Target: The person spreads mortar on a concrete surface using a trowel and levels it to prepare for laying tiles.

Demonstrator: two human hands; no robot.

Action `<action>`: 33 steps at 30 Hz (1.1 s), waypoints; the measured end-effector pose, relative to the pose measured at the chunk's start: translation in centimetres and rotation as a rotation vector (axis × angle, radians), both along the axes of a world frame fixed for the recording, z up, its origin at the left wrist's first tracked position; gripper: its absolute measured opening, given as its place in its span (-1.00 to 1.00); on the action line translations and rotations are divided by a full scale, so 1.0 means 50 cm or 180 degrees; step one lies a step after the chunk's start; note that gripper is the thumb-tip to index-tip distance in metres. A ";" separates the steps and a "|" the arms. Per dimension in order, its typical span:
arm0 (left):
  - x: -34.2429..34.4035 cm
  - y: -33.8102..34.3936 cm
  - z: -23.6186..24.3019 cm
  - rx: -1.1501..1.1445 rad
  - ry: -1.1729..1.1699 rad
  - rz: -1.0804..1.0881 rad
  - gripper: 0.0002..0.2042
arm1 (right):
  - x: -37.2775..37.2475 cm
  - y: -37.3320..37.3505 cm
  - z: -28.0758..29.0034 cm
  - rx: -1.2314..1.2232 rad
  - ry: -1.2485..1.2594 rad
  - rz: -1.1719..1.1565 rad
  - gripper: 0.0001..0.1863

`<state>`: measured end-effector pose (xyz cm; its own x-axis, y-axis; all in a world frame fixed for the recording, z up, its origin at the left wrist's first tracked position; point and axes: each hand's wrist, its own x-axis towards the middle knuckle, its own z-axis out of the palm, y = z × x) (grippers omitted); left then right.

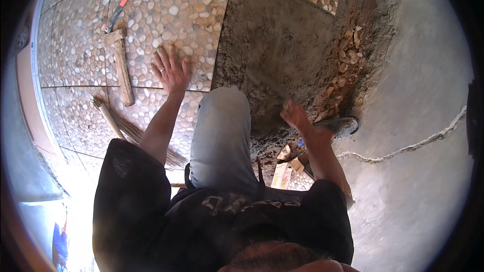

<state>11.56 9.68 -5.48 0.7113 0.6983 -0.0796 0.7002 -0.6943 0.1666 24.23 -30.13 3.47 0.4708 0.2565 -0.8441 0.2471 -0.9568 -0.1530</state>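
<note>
My left hand (170, 70) lies palm down, fingers spread, on a pebble-patterned floor tile (199, 30). A wooden-handled hammer-like tool (122, 65) lies left of it, with a red-handled tool (126, 0) above. My right hand (295, 115) is curled over the bed of grey mortar (275, 30) beside the tile; a faint smear extends from its fingers, and I cannot make out what it holds. My bent knee (222, 111) is between my hands, at the tile's lower right corner.
A bundle of thin sticks (126, 128) lies at the lower left. Reddish rubble (350, 55) runs along the mortar's right side, with torn cardboard (282, 174) below. A cracked concrete surface (413, 85) fills the right. A pale raised edge (25, 95) borders the far left.
</note>
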 end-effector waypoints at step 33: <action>0.007 -0.004 -0.003 -0.0013 -0.0025 -0.0019 -0.34 | 0.235 0.086 -0.098 0.0636 -0.1300 -0.1703 -0.64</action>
<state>11.90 9.50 -5.61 0.7162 0.6937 -0.0769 0.6946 -0.6978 0.1749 35.95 -25.84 -1.45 0.8451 0.0329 -0.5337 -0.1747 -0.9263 -0.3338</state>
